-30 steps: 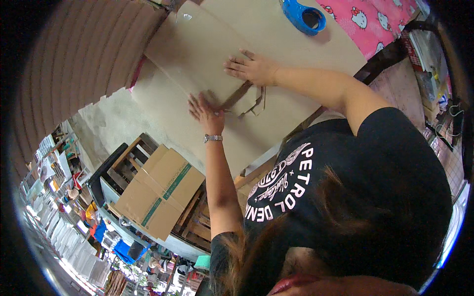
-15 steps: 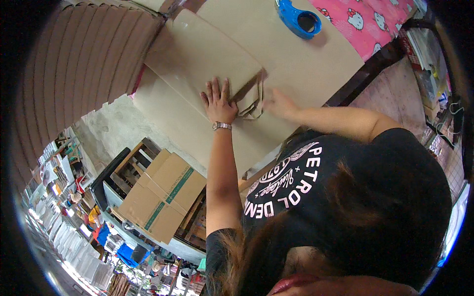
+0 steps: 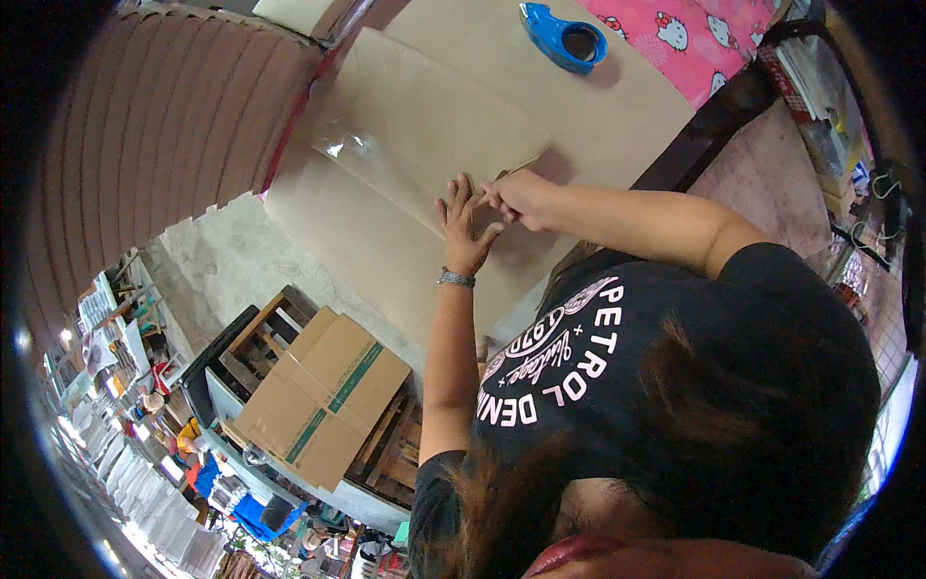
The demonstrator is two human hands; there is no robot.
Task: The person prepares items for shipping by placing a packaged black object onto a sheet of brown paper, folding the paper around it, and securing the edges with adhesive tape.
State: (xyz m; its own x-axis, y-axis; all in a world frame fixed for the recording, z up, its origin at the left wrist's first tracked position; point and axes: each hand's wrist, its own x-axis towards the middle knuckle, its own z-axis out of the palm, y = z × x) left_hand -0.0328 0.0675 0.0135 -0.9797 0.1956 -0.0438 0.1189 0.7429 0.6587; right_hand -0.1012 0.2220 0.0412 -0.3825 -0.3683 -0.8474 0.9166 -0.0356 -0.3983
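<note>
A folded piece of brown cardboard (image 3: 434, 116) lies on the surface (image 3: 627, 116), which is faced with more brown cardboard. The left hand (image 3: 466, 236) rests on its near edge, fingers spread, its grip loose. The right hand (image 3: 524, 199) is curled at the end of the folded piece, covering part of it; whether its grip pinches the raised flap cannot be told. Glossy clear tape (image 3: 352, 147) shines on the piece's left part.

Beyond, well apart from both hands, sits a blue tape dispenser (image 3: 564, 39), near a pink cloth (image 3: 675, 48) printed with white cartoon faces. A tall brown ridged stack (image 3: 164, 125) walls off the left side. Below it, a taped carton (image 3: 323, 400) lies over wooden slats (image 3: 391, 454), its green band (image 3: 338, 396) bearing pale lettering too small to read surely. Bold white lettering arcs across the person's black shirt (image 3: 733, 357). A metal-banded watch (image 3: 456, 279) circles the left wrist.
</note>
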